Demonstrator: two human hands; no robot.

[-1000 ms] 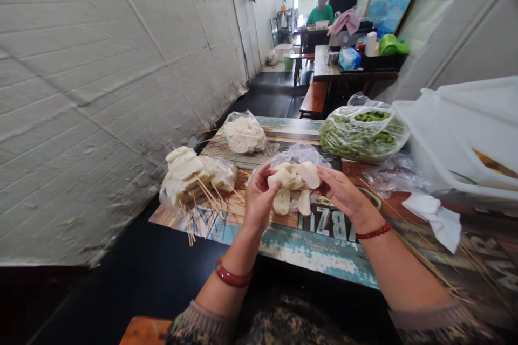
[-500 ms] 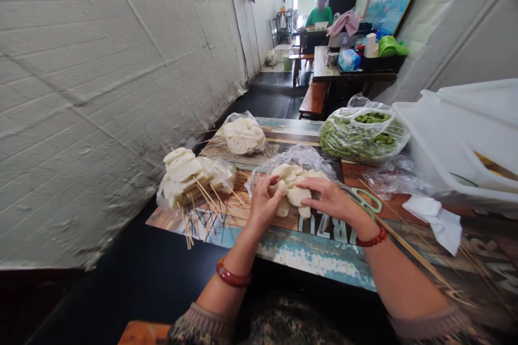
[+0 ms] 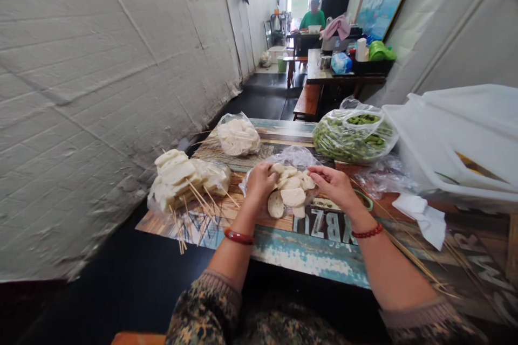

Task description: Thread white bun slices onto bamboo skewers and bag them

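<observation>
A heap of pale, flat slices (image 3: 292, 197), round and oval, lies on a clear plastic bag (image 3: 299, 155) on the wood-patterned table. My left hand (image 3: 260, 182) is at the heap's left side, fingers curled in; what they hold is hidden. Opposite, my right hand (image 3: 332, 184) has thumb and fingertips pinched together at the bag's right edge, beside the slices. Green-handled scissors (image 3: 366, 199) lie partly behind my right hand. To the left, skewered white slices (image 3: 176, 175) are stacked on plastic, their bamboo sticks (image 3: 198, 197) pointing towards me.
Another bag of white slices (image 3: 238, 136) stands at the back left. A bag of green peppers (image 3: 354, 137) is at the back right, next to a white plastic bin (image 3: 449, 140). Loose skewers (image 3: 421, 265) and a white tissue (image 3: 423, 218) lie at right. A person (image 3: 313, 18) sits far back.
My hands have moved apart, the right one away from the front slices to the bag's right edge. More of the heap shows between them. The view has shifted slightly.
</observation>
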